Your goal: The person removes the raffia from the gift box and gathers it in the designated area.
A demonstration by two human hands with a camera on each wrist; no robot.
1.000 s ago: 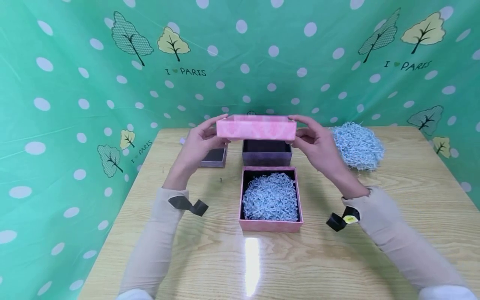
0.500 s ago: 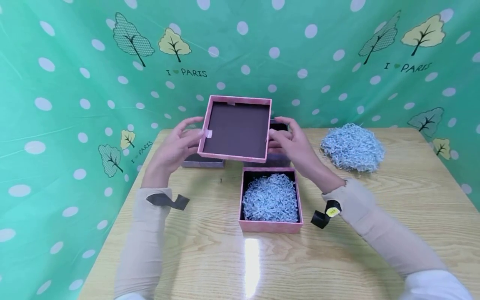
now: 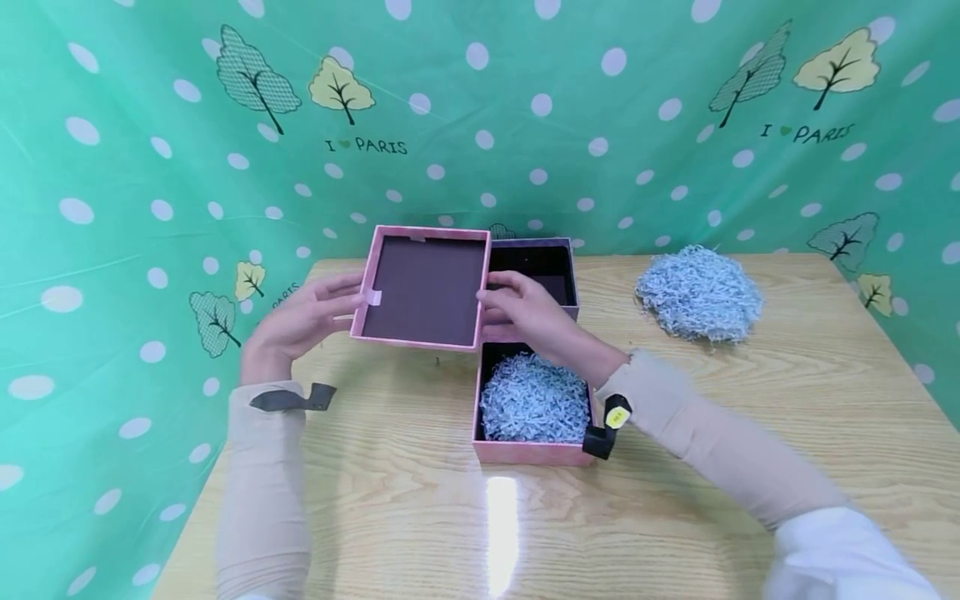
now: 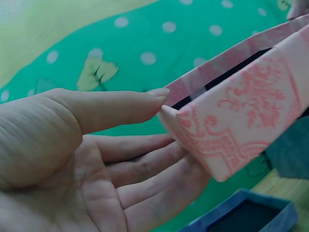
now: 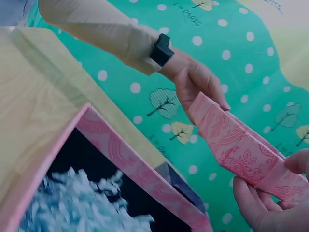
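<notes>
A square pink patterned box lid (image 3: 423, 292) is held up, tilted, with its dark inside facing the head camera. My left hand (image 3: 300, 321) grips its left side; in the left wrist view the thumb (image 4: 120, 105) lies at the rim with the fingers beneath the corner. On the opposite side, my right hand (image 3: 525, 312) pinches the lid's edge, thumb on the rim. Below and to the right sits a pink box (image 3: 525, 454) filled with pale blue shredded paper (image 3: 536, 404), partly covered by the right hand and wrist.
An open purple box (image 3: 575, 283) with a black inside stands behind the pink box. A shallow blue-purple tray or lid (image 4: 289, 217) lies under the raised lid, hidden from the head view. More shredded paper (image 3: 697, 292) is heaped at the back right, near the green curtain (image 3: 562, 125).
Both hands have tipped the pink lid so its dark inside shows, and carried it left and then slightly down. The pink box and paper heap stay in place.
</notes>
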